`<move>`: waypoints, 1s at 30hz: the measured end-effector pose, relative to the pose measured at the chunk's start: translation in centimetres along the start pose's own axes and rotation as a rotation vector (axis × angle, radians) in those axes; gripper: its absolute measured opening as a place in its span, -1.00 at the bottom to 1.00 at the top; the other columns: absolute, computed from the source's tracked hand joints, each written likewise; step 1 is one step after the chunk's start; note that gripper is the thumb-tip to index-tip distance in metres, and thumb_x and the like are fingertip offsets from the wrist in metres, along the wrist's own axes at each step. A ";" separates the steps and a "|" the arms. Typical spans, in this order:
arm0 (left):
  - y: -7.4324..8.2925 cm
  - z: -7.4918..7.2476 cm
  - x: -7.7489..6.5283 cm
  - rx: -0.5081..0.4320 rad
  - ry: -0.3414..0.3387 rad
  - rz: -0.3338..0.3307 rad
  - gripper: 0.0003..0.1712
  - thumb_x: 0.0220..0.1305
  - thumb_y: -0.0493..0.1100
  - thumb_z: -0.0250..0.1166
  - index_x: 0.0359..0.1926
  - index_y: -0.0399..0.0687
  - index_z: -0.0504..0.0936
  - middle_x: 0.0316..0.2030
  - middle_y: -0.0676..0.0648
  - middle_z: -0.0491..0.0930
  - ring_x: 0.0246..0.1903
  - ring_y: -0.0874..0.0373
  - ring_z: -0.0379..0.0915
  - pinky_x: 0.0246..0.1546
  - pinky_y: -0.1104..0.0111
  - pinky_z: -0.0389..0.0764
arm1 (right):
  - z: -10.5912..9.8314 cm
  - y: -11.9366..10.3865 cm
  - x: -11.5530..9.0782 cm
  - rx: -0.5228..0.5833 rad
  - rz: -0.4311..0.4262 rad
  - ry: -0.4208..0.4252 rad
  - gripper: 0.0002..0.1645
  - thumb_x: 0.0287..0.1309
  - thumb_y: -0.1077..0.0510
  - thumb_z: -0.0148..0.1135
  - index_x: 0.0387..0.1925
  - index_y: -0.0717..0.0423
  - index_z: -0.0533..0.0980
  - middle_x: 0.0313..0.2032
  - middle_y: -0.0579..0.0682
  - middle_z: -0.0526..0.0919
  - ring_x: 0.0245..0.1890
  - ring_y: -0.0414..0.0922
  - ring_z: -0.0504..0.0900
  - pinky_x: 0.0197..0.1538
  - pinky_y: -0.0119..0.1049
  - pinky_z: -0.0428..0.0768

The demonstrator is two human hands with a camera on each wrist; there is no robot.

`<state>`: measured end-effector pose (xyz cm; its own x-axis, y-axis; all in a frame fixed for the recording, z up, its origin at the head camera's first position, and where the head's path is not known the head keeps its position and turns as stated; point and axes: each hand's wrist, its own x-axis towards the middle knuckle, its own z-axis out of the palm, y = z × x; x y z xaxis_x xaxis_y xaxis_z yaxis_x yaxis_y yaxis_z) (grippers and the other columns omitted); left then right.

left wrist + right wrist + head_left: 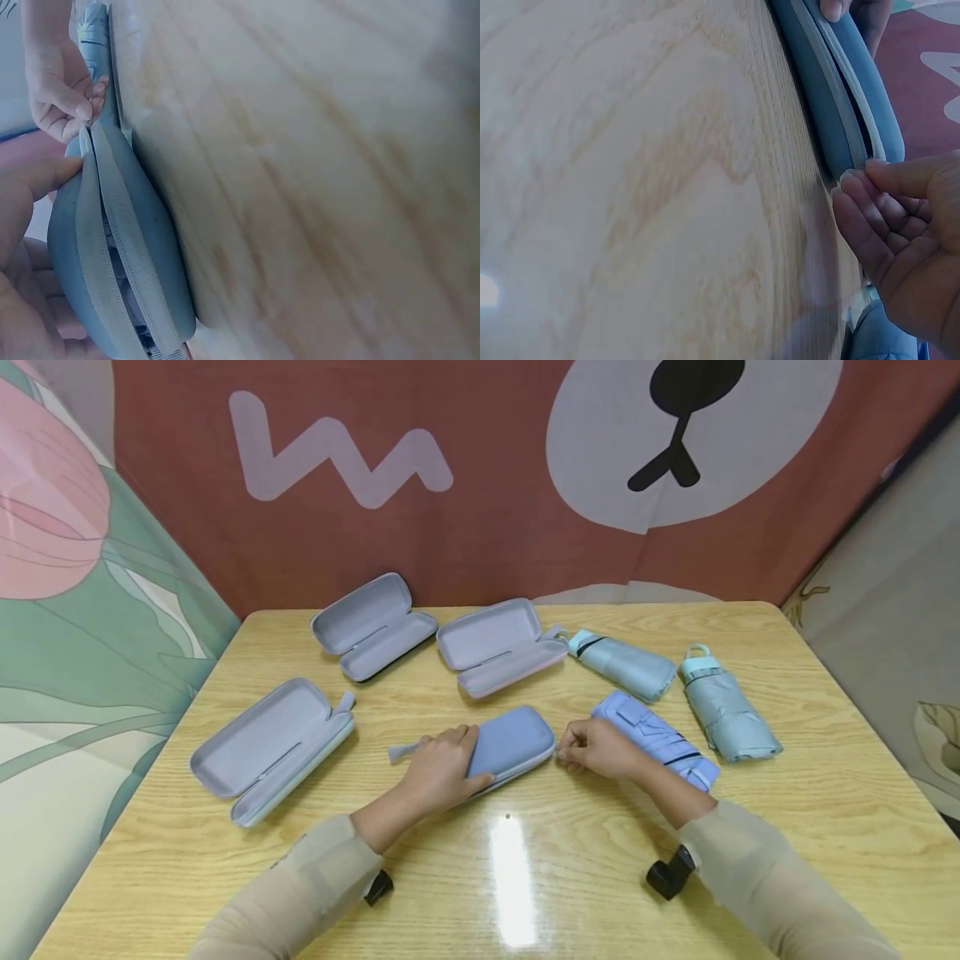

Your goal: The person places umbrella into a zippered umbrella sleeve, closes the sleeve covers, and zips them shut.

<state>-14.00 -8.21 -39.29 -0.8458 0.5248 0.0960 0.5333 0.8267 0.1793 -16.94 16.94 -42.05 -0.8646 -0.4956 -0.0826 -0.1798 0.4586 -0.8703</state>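
A blue zippered case [517,737] lies on the table in the middle of the head view, a grey-blue strap at its left end. My left hand [442,767] grips its left half, fingers over the lid and thumb along the front side. At the case's right end my right hand [600,748] pinches the small zipper pull [88,124], mostly hidden by the fingertips. Along the side the zipper tape [124,169] stands parted, and part of something folded shows through the gap. Right beside the right hand lies a folded blue umbrella [652,735], partly behind the wrist.
Open, unfilled cases stand around: a pale green one [300,777] at left, a dark-edged one [393,647] behind, and a pink one [517,668] at back centre. Two folded teal umbrellas [626,667] lie at right. Patterned cloth [480,543] hangs behind the table [585,877].
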 end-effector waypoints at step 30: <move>-2.2 -3.0 -0.5 -0.165 -0.496 0.164 0.16 -0.24 -0.07 0.43 0.32 -0.08 -0.12 0.28 -0.22 -0.21 0.22 -0.06 -0.15 0.13 0.21 0.08 | 0.4 0.3 0.9 0.100 0.096 0.162 -0.93 0.01 0.41 0.08 -0.47 0.44 0.43 -0.53 0.17 0.55 -0.55 -0.09 0.53 -0.45 -0.28 0.54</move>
<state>-14.80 -10.86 -36.75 -0.6222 0.7097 -0.3304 0.6141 0.7042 0.3563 -17.57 16.33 -42.64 -0.9413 -0.3240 -0.0953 -0.0521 0.4183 -0.9068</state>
